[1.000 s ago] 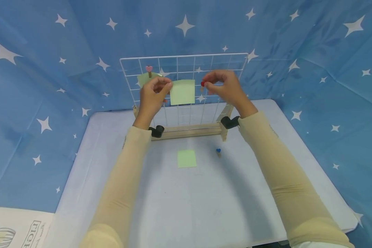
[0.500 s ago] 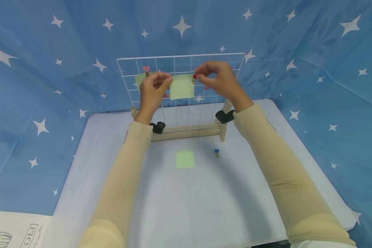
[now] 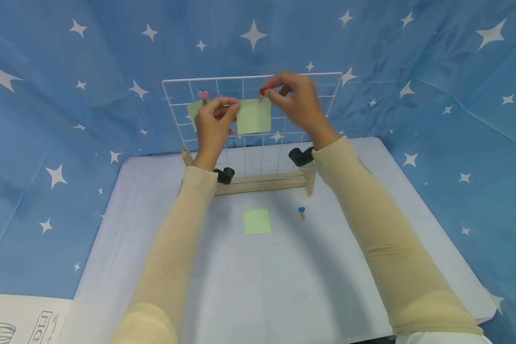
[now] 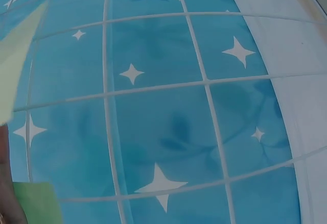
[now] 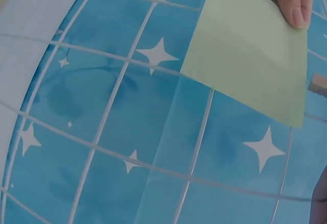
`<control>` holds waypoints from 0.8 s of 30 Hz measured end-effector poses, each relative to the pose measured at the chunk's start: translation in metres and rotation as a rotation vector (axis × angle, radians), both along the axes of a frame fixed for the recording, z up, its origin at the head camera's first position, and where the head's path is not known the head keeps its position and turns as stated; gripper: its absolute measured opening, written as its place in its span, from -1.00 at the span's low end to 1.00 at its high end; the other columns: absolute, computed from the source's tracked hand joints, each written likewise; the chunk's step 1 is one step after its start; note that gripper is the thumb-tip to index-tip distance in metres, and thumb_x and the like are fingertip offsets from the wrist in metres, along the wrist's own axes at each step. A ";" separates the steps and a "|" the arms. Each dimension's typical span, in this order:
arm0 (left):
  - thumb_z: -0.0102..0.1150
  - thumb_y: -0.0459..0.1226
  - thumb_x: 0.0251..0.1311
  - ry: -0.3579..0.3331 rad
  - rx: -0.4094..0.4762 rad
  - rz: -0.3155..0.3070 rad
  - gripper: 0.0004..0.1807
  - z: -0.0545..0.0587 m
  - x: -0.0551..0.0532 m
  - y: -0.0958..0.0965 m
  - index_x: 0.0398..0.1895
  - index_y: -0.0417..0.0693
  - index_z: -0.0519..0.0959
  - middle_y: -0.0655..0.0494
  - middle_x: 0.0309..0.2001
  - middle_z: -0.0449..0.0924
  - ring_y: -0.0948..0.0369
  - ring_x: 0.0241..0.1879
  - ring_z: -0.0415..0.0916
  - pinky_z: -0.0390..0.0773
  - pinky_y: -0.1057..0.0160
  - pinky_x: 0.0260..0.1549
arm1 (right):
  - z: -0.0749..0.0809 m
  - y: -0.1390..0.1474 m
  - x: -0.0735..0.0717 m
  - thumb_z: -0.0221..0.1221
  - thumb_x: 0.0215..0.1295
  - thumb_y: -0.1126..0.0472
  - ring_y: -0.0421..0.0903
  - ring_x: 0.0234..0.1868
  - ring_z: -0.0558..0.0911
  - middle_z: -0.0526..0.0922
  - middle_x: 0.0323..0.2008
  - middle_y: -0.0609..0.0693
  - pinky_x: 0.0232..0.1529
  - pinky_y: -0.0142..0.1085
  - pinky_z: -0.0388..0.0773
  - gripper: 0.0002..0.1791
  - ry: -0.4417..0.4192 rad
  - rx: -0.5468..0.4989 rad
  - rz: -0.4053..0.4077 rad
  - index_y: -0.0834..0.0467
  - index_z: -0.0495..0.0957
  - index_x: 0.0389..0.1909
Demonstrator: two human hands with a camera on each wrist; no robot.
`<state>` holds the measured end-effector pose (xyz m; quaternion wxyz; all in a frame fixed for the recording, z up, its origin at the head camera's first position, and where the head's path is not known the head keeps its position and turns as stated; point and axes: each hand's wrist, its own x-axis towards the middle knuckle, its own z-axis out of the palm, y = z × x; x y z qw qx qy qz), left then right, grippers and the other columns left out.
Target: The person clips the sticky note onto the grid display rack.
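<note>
Right grip (image 3: pixel 290 101): red heart clip (image 3: pixel 262 91) pinched, long axis near upright, legs pointed down at top edge of pale green note (image 3: pixel 254 117), small gap left. Note pinched at upper left corner by left grip (image 3: pixel 214 123), before wire grid (image 4: pixel 206 82), near far edge of desk (image 3: pixel 301 286).

Pale-green sq. paper note (image 3: pixel 193 112) behind L hand (image 3: pixel 215 120) is part. hidden. Red-topped wooden clip (image 3: pixel 262 91) partly covered by R hand (image 3: pixel 298 100). White printed sheet (image 3: pixel 23 317) cut off, bottom-L corner, head view.

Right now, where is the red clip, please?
In the head view, upper centre, the right hand pinches the red clip by the top edge of the held note.
</note>
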<state>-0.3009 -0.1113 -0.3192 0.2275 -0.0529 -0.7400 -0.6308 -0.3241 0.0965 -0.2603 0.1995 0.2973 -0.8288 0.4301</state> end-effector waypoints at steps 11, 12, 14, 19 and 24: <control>0.36 -0.17 0.51 0.082 -0.024 0.047 -0.74 -0.003 -0.001 0.009 -0.03 -0.22 0.78 -0.13 -0.16 0.83 0.16 -0.25 0.75 0.64 0.44 -0.46 | 0.003 -0.018 0.001 0.25 0.60 0.26 0.05 -0.48 0.74 0.84 -0.03 0.12 -0.43 -0.60 0.52 -0.78 0.029 0.172 -0.079 0.25 0.83 0.01; 0.36 -0.18 0.51 0.097 -0.031 0.048 -0.75 -0.003 -0.001 0.009 -0.03 -0.22 0.78 -0.14 -0.16 0.83 0.14 -0.25 0.75 0.64 0.43 -0.46 | 0.003 -0.018 0.002 0.25 0.60 0.26 0.07 -0.47 0.76 0.84 -0.01 0.13 -0.43 -0.61 0.51 -0.77 0.029 0.174 -0.087 0.25 0.82 0.05; 0.36 -0.19 0.51 0.125 -0.047 0.056 -0.75 -0.004 -0.001 0.010 -0.03 -0.22 0.78 -0.14 -0.18 0.83 0.12 -0.26 0.75 0.65 0.43 -0.44 | 0.003 -0.018 0.005 0.25 0.60 0.26 0.06 -0.46 0.77 0.83 0.06 0.12 -0.42 -0.60 0.53 -0.74 0.017 0.140 -0.099 0.23 0.79 0.15; 0.37 -0.21 0.51 0.224 -0.090 0.113 -0.77 -0.009 0.001 0.006 0.01 -0.19 0.80 -0.11 -0.25 0.84 0.06 -0.32 0.77 0.68 0.42 -0.36 | -0.003 -0.011 0.007 0.26 0.57 0.33 -0.20 -0.51 0.72 0.83 0.05 0.14 -0.30 -0.54 0.65 -0.75 0.016 -0.104 -0.056 0.25 0.79 0.14; 0.34 -0.23 0.47 0.361 -0.154 0.168 -0.75 -0.021 0.002 -0.002 -0.07 -0.27 0.81 -0.14 -0.29 0.83 0.07 -0.35 0.77 0.64 0.46 -0.26 | -0.018 0.001 0.002 0.26 0.51 0.43 -0.34 -0.36 0.73 0.82 -0.08 0.28 -0.14 -0.46 0.73 -0.78 -0.033 -0.248 0.082 0.40 0.76 0.05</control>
